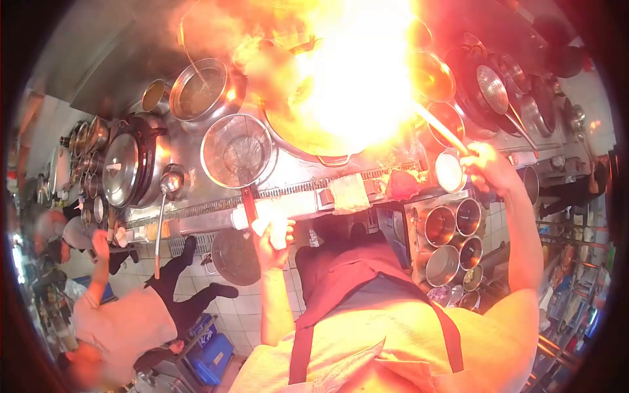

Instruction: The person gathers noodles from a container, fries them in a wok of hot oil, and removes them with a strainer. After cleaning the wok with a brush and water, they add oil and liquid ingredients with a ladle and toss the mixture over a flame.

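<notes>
Tall, bright flames (pixel 360 72) rise out of a large wok (pixel 288 128) and hide most of it. My right hand (pixel 486 167) is closed round the long pale handle (pixel 442 128) of a utensil; its far end is lost in the glare. My left hand (pixel 272 252) grips a folded white cloth (pixel 278 230) at the front edge of the stove. Right beside that cloth is the dark red handle (pixel 249 204) of a round mesh strainer (pixel 236 147), which lies over the stove top left of the wok.
Along the stove's front ledge lie a pale cloth (pixel 350 194) and a red cloth (pixel 401 185). A pot of liquid (pixel 198 92) and a lidded pot (pixel 122 167) stand left. Metal containers (pixel 443 265) sit below right. Another person (pixel 124 321) is at left.
</notes>
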`<state>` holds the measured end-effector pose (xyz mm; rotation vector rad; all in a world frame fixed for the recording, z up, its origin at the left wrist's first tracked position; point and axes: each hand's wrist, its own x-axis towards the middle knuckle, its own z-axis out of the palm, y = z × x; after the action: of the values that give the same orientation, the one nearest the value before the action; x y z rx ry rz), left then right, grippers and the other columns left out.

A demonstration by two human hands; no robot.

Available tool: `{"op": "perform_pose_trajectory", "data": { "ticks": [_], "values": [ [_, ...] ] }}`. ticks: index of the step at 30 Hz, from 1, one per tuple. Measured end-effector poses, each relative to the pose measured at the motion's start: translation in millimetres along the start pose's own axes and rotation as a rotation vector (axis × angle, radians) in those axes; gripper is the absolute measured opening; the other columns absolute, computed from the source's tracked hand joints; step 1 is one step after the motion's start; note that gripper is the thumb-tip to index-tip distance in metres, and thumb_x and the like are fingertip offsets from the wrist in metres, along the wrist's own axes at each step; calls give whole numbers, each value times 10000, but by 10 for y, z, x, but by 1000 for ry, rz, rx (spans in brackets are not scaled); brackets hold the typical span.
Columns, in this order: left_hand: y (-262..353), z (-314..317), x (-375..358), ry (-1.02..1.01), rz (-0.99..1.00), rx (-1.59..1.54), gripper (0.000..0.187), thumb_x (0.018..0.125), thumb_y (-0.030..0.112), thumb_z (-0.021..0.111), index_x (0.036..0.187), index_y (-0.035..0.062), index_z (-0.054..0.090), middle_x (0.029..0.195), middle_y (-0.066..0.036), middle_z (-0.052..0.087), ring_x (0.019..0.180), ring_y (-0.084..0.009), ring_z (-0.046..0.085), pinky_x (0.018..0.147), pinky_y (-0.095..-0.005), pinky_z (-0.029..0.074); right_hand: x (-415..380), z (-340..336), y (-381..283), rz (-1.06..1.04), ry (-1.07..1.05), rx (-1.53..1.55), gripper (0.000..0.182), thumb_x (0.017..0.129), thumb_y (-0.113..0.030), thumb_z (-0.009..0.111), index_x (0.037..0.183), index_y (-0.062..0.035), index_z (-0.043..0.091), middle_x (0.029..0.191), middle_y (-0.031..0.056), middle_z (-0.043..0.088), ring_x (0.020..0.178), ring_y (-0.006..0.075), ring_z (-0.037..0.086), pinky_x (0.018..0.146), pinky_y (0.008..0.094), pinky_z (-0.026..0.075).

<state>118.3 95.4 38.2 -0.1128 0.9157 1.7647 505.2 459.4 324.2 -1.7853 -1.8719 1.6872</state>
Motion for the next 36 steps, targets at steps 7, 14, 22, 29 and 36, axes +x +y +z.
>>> {"op": "perform_pose_trajectory", "data": {
  "ticks": [7,14,22,29,36],
  "values": [
    [-387,311,93,-70,-218,-65,420,1082,402,567,1223,11,623,950,-160,693,683,-188,619,506,-278,489,-20,495,468,76,-343,391,115,952,-118,690,947,-29,617,670,-29,516,448,46,397,381,246,313],
    [-619,1104,945,-91,-272,170,587,1050,656,490,1050,89,640,786,-59,661,602,-182,621,477,-287,447,831,2281,1072,-293,67,433,268,957,-126,682,1168,14,591,869,140,659,631,234,633,620,371,525],
    [-1007,1387,2293,281,-313,578,197,981,312,650,953,127,587,747,-35,584,565,-200,592,427,-324,445,202,1776,1616,-596,449,-4,500,966,-95,647,1442,-15,516,894,222,696,824,428,696,755,477,538],
    [-1657,1259,1863,-38,-152,105,51,937,132,631,953,86,618,742,-50,613,572,-183,623,418,-263,428,-155,1443,2051,-391,423,79,455,957,-108,716,1380,-17,577,811,96,703,751,151,698,678,333,535],
    [-2013,1244,1411,-357,-205,-268,173,983,195,590,880,58,578,729,-53,573,549,-148,520,412,-224,393,-294,1029,2245,-481,481,-69,415,942,-125,715,1328,-2,627,780,142,682,690,211,668,687,390,539]
  ]
}}
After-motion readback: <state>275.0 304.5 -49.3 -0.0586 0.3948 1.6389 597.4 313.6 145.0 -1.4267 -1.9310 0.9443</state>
